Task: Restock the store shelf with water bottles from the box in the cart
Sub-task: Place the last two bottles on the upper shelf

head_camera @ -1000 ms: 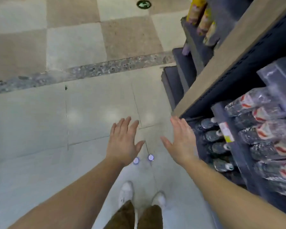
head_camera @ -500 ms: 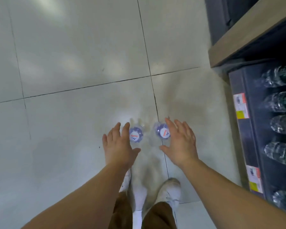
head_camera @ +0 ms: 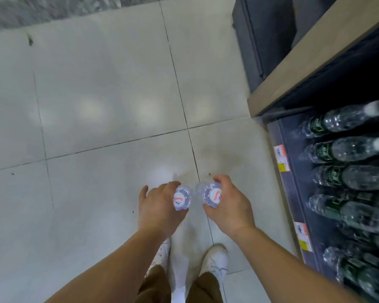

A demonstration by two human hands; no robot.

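Stocked shelf (head_camera: 281, 136) right — floor (head_camera: 109, 101) ahead

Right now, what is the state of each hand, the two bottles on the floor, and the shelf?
Left hand: gripping the left bottle.
Right hand: gripping the right bottle.
Left bottle: upright, capped.
Right bottle: upright, capped.
Shelf: holds green-label bottles.
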